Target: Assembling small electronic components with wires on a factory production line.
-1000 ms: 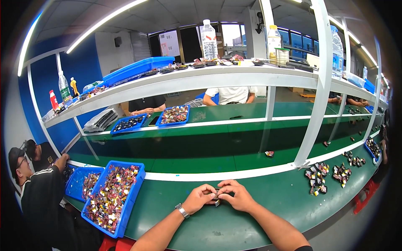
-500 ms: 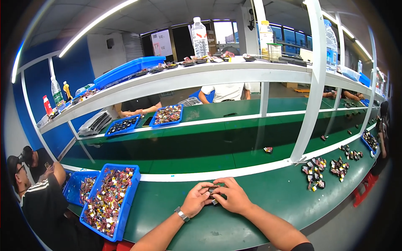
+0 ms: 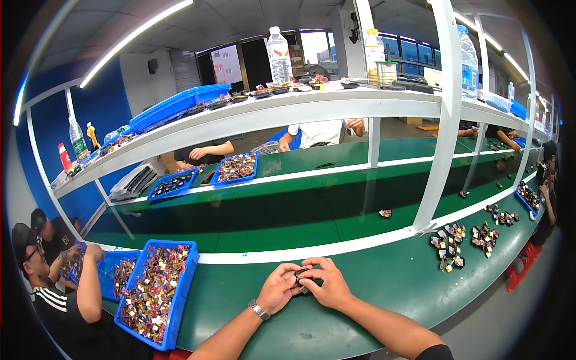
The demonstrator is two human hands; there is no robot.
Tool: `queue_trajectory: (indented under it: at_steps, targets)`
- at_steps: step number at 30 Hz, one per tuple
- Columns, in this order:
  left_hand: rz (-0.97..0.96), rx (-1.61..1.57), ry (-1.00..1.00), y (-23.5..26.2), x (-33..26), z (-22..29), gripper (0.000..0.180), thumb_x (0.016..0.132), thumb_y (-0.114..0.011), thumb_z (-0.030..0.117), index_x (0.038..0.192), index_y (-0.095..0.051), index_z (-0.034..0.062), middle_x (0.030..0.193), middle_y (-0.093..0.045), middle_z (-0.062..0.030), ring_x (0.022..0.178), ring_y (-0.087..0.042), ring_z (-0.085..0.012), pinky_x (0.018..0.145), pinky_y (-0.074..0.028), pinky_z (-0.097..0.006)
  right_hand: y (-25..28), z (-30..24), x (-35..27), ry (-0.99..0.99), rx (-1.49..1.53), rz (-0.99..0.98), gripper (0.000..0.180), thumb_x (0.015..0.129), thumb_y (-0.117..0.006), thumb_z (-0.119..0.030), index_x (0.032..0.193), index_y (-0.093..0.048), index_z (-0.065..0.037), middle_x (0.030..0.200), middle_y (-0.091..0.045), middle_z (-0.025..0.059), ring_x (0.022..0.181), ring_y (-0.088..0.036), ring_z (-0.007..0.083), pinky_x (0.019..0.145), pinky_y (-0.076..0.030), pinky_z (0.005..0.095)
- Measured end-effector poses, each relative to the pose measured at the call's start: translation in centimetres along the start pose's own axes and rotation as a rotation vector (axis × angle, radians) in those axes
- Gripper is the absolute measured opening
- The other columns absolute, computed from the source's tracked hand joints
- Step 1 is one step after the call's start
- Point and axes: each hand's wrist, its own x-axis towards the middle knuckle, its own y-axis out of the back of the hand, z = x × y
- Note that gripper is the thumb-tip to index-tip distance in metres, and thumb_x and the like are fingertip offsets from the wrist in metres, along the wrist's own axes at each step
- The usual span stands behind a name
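Above the green worktop [image 3: 372,300], my left hand [image 3: 280,290] and my right hand [image 3: 326,285] meet, their fingers closed on one small black part [image 3: 300,275]. Fingertips cover most of it, so its exact kind cannot be made out. My left wrist wears a metal-banded watch [image 3: 259,309]. To the left of my hands stands a blue tray [image 3: 190,267] heaped with small pieces in red, yellow, white and dark colours. Over to the right lie loose clusters of small black parts with coloured pieces on them [image 3: 447,246].
A white-framed shelf [image 3: 300,111] with bottles and trays spans the far side, its post [image 3: 441,132] rising from the bench. One similar piece [image 3: 385,213] lies on the green strip beyond. A person [image 3: 66,300] sits at far left beside another blue tray [image 3: 111,282]; others sit opposite.
My hands stay together on the black part, with slight finger movement. At left, the person has raised their arms over the farther blue tray. People opposite have shifted their hands.
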Motion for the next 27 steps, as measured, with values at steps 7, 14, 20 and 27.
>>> queue_trajectory:
  at_steps: [7,14,20,27]
  targets:
    - [-0.017,-0.013,0.007,-0.6,-0.2,0.6,0.024,0.098,-0.052,0.007,0.122,-0.048,0.0075,0.126,-0.058,-0.0148,0.114,-0.058,-0.0226,0.097,-0.049,-0.043,0.2,-0.6,0.1,-0.025,0.007,-0.016,0.013,0.082,-0.072,-0.014,0.094,-0.075,-0.013,0.121,-0.061,0.0049,0.113,-0.054,0.0261,0.095,-0.047,0.0383]
    - [-0.037,-0.099,0.034,0.2,-0.3,0.4,0.022,0.098,-0.054,0.008,0.119,-0.051,0.009,0.136,-0.053,-0.0147,0.118,-0.056,-0.0233,0.1,-0.046,-0.043,0.2,-0.9,-0.1,-0.021,0.041,-0.026,0.015,0.082,-0.072,-0.012,0.097,-0.074,-0.011,0.124,-0.059,0.0067,0.118,-0.051,0.0276,0.099,-0.045,0.0395]
    - [-0.084,-0.097,0.031,0.0,-0.4,0.4,0.023,0.096,-0.059,0.009,0.117,-0.053,0.0106,0.142,-0.049,-0.0143,0.12,-0.056,-0.0229,0.1,-0.046,-0.044,0.6,-1.6,0.0,0.057,0.037,-0.001,0.017,0.081,-0.072,-0.011,0.098,-0.075,-0.013,0.132,-0.058,0.0071,0.12,-0.051,0.0287,0.096,-0.046,0.0394]
    - [-0.09,-0.075,0.008,0.3,-0.4,0.5,0.02,0.096,-0.058,0.008,0.115,-0.053,0.0105,0.142,-0.05,-0.0124,0.12,-0.056,-0.0231,0.099,-0.047,-0.045,1.1,-2.1,0.1,0.088,0.01,-0.02,0.017,0.081,-0.071,-0.01,0.098,-0.074,-0.01,0.132,-0.057,0.0077,0.125,-0.048,0.0304,0.101,-0.044,0.0403]
